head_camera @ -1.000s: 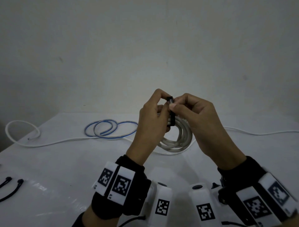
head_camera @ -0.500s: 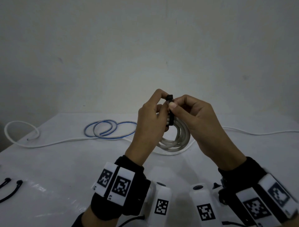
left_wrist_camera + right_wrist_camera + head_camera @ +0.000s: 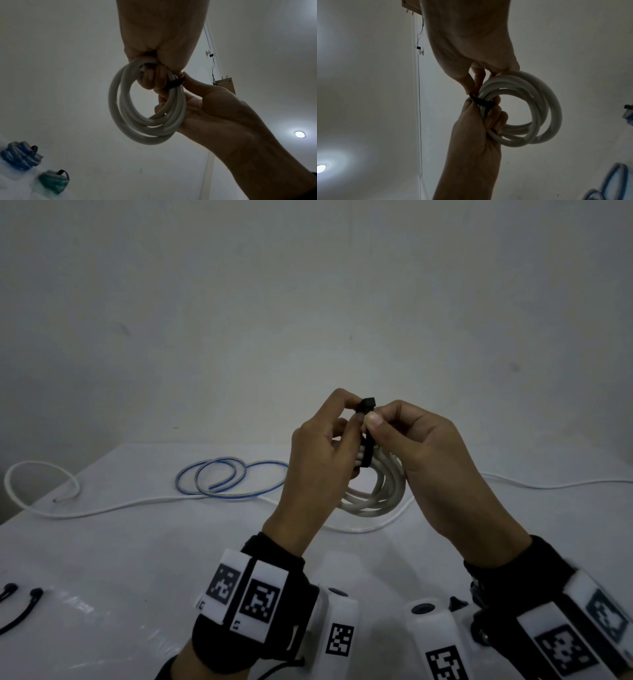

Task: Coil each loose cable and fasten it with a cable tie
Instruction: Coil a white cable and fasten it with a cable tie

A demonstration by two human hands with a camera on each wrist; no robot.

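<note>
White tabletop (image 3: 102,549) carried a loose blue cable (image 3: 219,477) and spare black ties (image 3: 24,607). Above it, my left hand (image 3: 318,467) gripped the white coil (image 3: 376,491), while my right hand (image 3: 421,453) pinched the black cable tie (image 3: 367,436) wrapped around it.

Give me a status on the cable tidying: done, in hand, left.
Done: two tied bundles, blue and green, lie on the table.
In hand: the left hand and right hand hold the white coil and pinch a black cable tie around it.
Left: the blue-striped cable and a long white cable lie loose; spare ties wait.
</note>
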